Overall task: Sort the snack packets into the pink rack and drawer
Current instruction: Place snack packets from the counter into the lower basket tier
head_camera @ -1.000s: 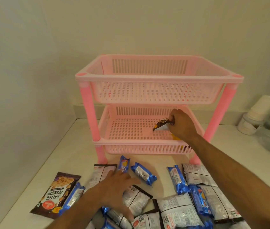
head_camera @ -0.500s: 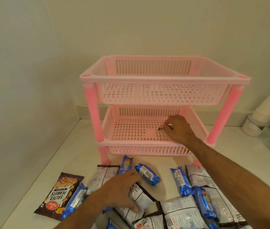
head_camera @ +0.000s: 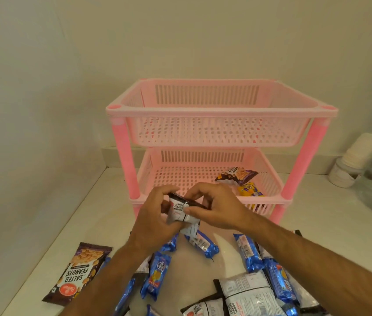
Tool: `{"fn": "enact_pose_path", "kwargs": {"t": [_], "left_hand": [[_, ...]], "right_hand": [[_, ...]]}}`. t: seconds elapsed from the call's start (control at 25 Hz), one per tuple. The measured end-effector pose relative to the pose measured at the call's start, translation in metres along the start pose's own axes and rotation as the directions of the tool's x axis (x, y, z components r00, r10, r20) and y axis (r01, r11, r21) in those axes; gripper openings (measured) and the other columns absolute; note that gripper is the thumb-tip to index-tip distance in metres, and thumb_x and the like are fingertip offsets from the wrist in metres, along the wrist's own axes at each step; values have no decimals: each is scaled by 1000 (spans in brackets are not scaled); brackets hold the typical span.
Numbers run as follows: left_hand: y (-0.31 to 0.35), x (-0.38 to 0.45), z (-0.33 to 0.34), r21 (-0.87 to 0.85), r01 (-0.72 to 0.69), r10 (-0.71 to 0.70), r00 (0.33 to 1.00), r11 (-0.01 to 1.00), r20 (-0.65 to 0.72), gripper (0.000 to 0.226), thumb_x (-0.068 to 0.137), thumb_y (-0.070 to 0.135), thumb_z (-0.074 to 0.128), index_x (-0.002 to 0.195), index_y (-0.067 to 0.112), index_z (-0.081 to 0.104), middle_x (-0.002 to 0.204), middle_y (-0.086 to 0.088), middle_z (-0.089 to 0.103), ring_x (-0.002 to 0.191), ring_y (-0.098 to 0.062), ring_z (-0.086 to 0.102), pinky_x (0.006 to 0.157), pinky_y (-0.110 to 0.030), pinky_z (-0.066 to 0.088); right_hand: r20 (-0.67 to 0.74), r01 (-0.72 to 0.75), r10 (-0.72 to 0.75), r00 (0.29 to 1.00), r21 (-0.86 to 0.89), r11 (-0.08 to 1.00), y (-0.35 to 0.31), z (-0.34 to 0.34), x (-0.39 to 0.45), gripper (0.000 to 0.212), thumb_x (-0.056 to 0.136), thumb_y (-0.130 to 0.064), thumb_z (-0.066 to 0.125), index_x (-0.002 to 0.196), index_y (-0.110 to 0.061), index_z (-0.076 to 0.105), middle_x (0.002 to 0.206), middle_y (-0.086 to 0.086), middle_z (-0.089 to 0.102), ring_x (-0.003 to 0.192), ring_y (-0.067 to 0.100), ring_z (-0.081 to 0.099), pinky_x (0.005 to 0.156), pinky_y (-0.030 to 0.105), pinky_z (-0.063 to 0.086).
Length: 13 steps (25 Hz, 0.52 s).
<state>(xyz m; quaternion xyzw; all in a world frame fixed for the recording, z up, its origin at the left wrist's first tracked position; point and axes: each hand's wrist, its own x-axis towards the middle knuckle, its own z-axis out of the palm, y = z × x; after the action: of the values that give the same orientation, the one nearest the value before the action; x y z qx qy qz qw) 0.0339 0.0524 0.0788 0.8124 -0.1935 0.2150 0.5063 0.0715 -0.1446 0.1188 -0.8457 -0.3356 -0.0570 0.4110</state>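
A: Just in front of the lower basket (head_camera: 203, 197) of the pink rack (head_camera: 121, 142), both hands meet on one packet. The left hand (head_camera: 155, 215) and right hand (head_camera: 214, 208) have their fingers (head_camera: 194, 210) pinched closed on a salted peanuts packet (head_camera: 180, 212), held clear of the surface (head_camera: 50, 224).

B: How much is sorted?

A: Very little, I'd judge. Beyond the fingers, on their right, the lower basket holds one peanut packet (head_camera: 237, 175) and a yellow packet (head_camera: 250, 189). The top basket (head_camera: 214, 112) looks empty. I see no drawer.

B: And what's left?

A: Most of it. Below the fingers lie many blue biscuit packets (head_camera: 156, 272) and silver-backed peanut packets (head_camera: 249, 293), heaped loosely.

B: Any writing?

A: The held packet reads "SALTED PEANUTS". Down to the left of the fingers, a brown packet (head_camera: 78, 274) reads the same, upside down from here, with a red round logo I can't read. One blue packet seems to say "Good Day".
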Motion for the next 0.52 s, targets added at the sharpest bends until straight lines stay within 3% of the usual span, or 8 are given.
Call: {"fn": "enact_pose_path", "kwargs": {"t": [0.12, 0.2, 0.28, 0.36, 0.44, 0.52], "left_hand": [[-8, -5, -4, -45, 62, -64, 997, 997, -43, 83, 56, 42, 92, 126, 33, 48, 120, 11, 58, 91, -12, 68, 72, -22, 58], [-21, -13, -14, 4, 180, -179, 981, 984, -76, 63, 58, 44, 90, 108, 43, 52, 108, 12, 62, 87, -11, 65, 70, -28, 59], [-37, -21, -28, 187, 342, -332, 940, 921, -84, 34, 67, 43, 84, 85, 38, 55, 88, 10, 65, 78, -10, 63, 66, -41, 60], [-53, -31, -41, 445, 423, -463, 886, 789, -20, 28, 73, 47, 78, 78, 38, 52, 86, 11, 61, 81, -9, 59, 71, -43, 57], [-62, -39, -48, 660, 410, -613, 784, 629, 98, 40, 72, 59, 74, 96, 43, 48, 103, 11, 53, 95, -10, 52, 79, -35, 52], [-71, -45, -48, 746, 391, -708, 690, 539, 150, 68, 67, 66, 71, 121, 36, 41, 111, 6, 47, 104, -16, 51, 80, -31, 48]], "right_hand": [[-97, -111, 133, 986, 207, 972, -1, -8, 15, 22, 82, -3, 76, 80, -23, 67, 68, -12, 68, 42, 3, 54, 42, 18, 45], [-198, -159, 250, 948, 385, 909, 5, -18, 27, 26, 83, 6, 72, 75, -17, 63, 66, 0, 67, 41, 8, 58, 40, 22, 49], [-289, -180, 347, 892, 478, 860, 17, -24, 43, 26, 86, 11, 65, 75, -13, 63, 73, 9, 68, 43, 14, 62, 42, 25, 53], [-305, -233, 406, 861, 473, 850, 32, -22, 61, 28, 90, 12, 58, 77, -11, 67, 91, 16, 70, 56, 16, 68, 51, 24, 58], [-291, -290, 425, 857, 408, 865, 47, -14, 77, 25, 92, 12, 53, 87, -4, 71, 105, 22, 70, 70, 21, 71, 60, 23, 60], [-266, -329, 401, 877, 277, 903, 60, -3, 91, 23, 93, 10, 51, 100, 2, 72, 114, 22, 69, 91, 34, 70, 79, 34, 61]]}}
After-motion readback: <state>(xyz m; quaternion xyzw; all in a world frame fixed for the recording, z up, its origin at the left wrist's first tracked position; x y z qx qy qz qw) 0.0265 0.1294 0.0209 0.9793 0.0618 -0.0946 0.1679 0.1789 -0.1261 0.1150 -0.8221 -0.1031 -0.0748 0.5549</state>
